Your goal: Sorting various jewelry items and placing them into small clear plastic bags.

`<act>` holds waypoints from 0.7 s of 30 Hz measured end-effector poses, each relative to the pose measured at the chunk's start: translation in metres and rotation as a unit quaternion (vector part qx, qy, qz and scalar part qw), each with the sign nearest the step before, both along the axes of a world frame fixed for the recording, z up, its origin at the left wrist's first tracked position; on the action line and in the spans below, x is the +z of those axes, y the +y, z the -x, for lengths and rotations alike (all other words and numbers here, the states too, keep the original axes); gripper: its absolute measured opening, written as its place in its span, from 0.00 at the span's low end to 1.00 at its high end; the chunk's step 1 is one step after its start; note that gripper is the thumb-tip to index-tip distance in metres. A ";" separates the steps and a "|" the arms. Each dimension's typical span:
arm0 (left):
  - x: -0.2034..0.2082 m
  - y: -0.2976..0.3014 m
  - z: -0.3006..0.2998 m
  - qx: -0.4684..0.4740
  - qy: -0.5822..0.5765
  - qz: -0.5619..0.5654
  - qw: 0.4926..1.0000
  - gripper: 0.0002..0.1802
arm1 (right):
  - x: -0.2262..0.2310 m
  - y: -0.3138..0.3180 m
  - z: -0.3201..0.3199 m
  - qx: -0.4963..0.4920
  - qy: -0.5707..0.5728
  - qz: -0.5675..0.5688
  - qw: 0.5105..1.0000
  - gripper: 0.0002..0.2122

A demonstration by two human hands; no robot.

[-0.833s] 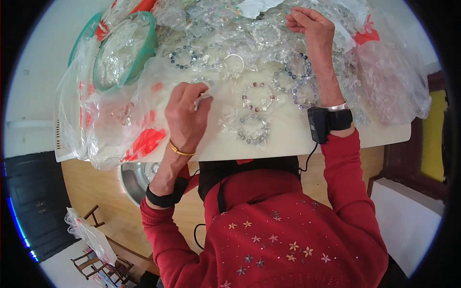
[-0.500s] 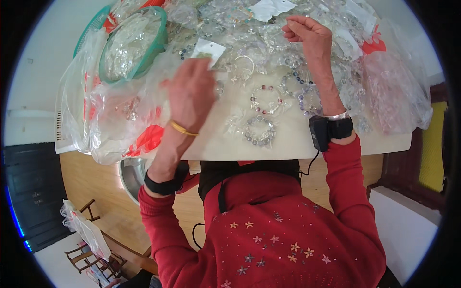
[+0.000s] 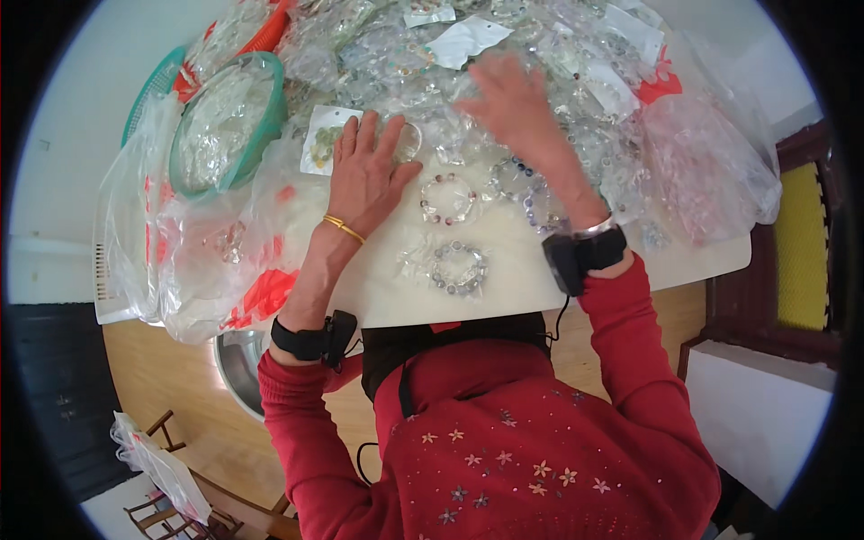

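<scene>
My left hand lies palm down with its fingers spread, holding nothing. Its fingertips reach the edge of a white-backed packet with green beads inside. Farther right, my right hand is blurred by motion, fingers apart, above a large pile of clear-bagged bracelets. A bagged bracelet with dark red and clear beads lies to the right of my left hand. Nearer the table's front edge is a grey-beaded bracelet in clear wrap. Blue-beaded bracelets rest below my right wrist.
On the left of the white table a teal basket holds clear packets. Behind it is a red basket. Crumpled plastic bags lie in front; a pinkish bag lies at right. A metal basin stands below the table.
My left hand has come down and spread out beside the green-beaded packet. My right hand has moved left across the pile, its curled fingers now apart. The whole view has shifted slightly.
</scene>
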State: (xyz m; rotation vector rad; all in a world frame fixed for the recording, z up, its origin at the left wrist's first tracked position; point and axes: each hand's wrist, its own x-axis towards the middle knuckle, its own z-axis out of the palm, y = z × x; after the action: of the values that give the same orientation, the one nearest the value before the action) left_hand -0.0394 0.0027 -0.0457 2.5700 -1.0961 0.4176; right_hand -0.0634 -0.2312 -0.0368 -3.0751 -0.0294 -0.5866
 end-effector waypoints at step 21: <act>0.006 0.041 0.124 -0.178 0.080 0.012 0.981 0.30 | 0.013 -0.008 0.165 0.231 0.033 -0.050 0.971 0.16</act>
State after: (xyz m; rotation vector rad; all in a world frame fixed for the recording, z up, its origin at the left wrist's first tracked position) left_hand -0.1631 0.0434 -0.0402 2.2731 -1.4405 0.1321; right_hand -0.2281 -0.2395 -0.0243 -2.8344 -0.6697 -0.4401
